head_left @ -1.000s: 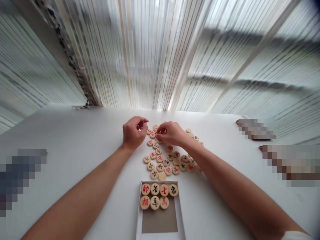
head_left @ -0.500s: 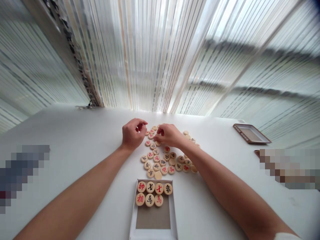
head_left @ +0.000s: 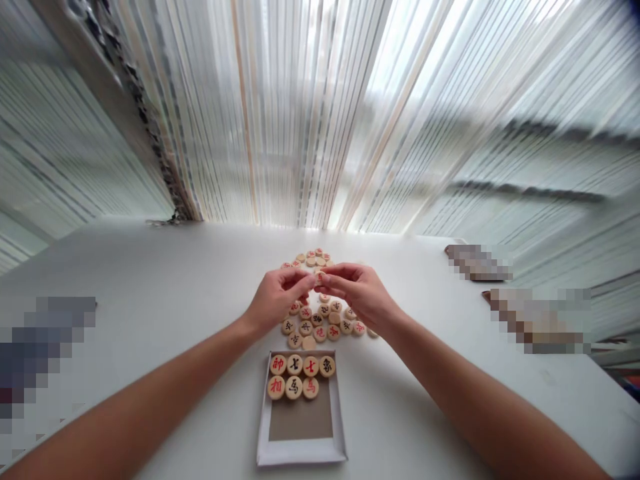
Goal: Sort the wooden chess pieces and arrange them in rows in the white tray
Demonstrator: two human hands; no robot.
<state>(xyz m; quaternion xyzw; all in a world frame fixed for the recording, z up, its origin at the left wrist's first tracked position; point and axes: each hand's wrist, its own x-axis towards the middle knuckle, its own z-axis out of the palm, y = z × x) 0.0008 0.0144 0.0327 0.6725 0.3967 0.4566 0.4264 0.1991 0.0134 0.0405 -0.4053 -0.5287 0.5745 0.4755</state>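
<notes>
My left hand (head_left: 277, 299) and my right hand (head_left: 360, 293) meet above a scatter of round wooden chess pieces (head_left: 320, 320) on the white table (head_left: 150, 293). Their fingertips pinch together around one small piece (head_left: 318, 277) held between them. Both hands are closed in a pinch. Close to me lies a shallow white box (head_left: 300, 407) with several pieces (head_left: 300, 375) in two rows at its far end; its brown floor is bare nearer me. More loose pieces (head_left: 313, 258) lie beyond the hands.
Sheer striped curtains (head_left: 320, 113) hang behind the table's far edge. Blurred-out patches sit at the left (head_left: 40, 353) and at the right (head_left: 535, 317) of the table.
Both hands have drawn back toward me from the far pieces and come together, fingertips now pinching one piece between them. The camera view shifted slightly.
</notes>
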